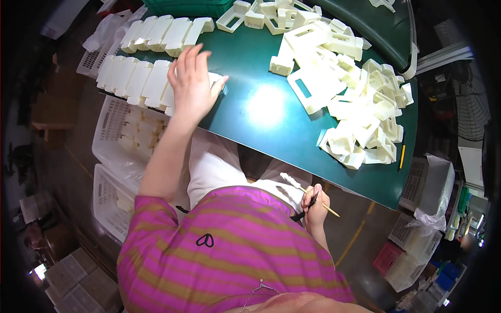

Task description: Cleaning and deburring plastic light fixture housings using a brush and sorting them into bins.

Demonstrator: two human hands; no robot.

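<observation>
My left hand [192, 86] is over the near row of white plastic parts [136, 82], its fingers stretched out and spread. It lies on or just above the row's right end, hiding most of the part beneath. Low by my lap, my right hand [316, 207] is closed around a thin wooden stick [332, 211] with a ragged white tip. A slim dark object [312, 200] also shows at its fingers; its kind I cannot make out. A second row of like parts [167, 34] stands farther back on the green table [245, 112].
A loose heap of white plastic frames [347, 88] covers the table's right side. A yellow pen-like stick [402, 157] lies near the right edge. A green crate [188, 7] stands at the back. White baskets [107, 128] sit below on the left, more crates [412, 229] on the right.
</observation>
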